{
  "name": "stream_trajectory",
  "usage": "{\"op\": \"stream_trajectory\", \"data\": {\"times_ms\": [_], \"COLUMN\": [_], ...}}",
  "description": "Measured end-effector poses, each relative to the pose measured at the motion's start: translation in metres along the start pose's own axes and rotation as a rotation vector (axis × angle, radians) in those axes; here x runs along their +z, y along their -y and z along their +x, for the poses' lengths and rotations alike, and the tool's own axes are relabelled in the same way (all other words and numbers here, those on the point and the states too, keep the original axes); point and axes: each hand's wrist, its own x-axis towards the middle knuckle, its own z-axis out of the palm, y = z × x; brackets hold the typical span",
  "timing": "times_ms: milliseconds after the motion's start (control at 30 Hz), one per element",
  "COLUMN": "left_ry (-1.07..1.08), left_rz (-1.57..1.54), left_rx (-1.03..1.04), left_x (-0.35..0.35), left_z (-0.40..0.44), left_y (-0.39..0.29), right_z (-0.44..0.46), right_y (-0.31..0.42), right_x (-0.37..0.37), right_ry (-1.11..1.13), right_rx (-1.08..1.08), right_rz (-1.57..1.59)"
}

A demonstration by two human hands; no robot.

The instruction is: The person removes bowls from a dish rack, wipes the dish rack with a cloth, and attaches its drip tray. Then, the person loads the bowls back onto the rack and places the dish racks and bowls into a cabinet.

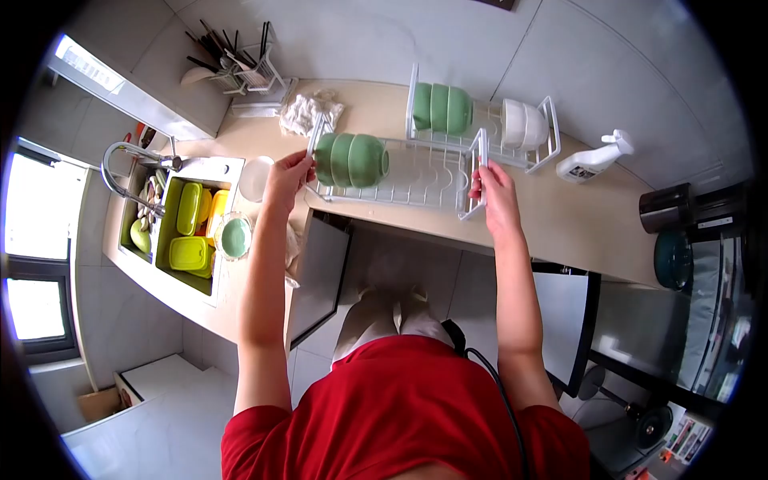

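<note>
A white wire dish rack [424,190] is held between my two hands at the counter's front edge. My left hand [290,178] grips its left end, with the fingers closed on the frame. On the opposite end, my right hand [494,192] is wrapped round the upright. Several green bowls [350,162] stand on their sides in the rack's left part, nested together. Just behind is a second white rack [552,132], holding green bowls [442,110] on its left and white bowls [524,125] on its right.
At left is a sink [174,228] with green containers [190,252] and a faucet [120,156]. A bowl [235,237] sits beside it. A white cloth [308,114], utensil holder [254,74] and spray bottle [592,158] stand along the counter. Open cabinet doors [560,320] flank my legs.
</note>
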Motion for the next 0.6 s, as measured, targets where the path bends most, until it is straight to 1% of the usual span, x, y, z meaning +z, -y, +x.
{"op": "stream_trajectory", "data": {"times_ms": [67,100,167,300,367,433,600], "left_ry": [-0.026,-0.026,-0.003,-0.015,0.029,0.04,0.088], "left_rz": [-0.067,-0.061,-0.072,-0.113,-0.119,-0.136,-0.062], "left_rx": [-0.019,-0.017,-0.047,-0.041,0.001,-0.009,-0.004], "left_x": [0.0,-0.002,-0.004,-0.006,-0.01,-0.009,-0.017], "left_z": [0.002,0.002,0.002,-0.018,-0.042,-0.079,-0.178], "left_y": [0.005,0.006,0.006,0.011,0.017,0.011,0.003], "right_z": [0.002,-0.001,-0.005,-0.03,-0.058,-0.095,-0.212], "right_y": [-0.007,-0.008,-0.006,-0.01,-0.006,0.0,-0.006], "right_x": [-0.002,-0.001,0.003,0.0,0.0,-0.003,-0.011], "right_ry": [0.052,0.052,-0.03,-0.019,-0.041,-0.075,-0.198], "right_rx": [-0.069,-0.069,-0.043,-0.058,-0.07,-0.084,-0.089], "right_rz": [0.163,0.169,0.169,0.189,0.211,0.197,0.184]}}
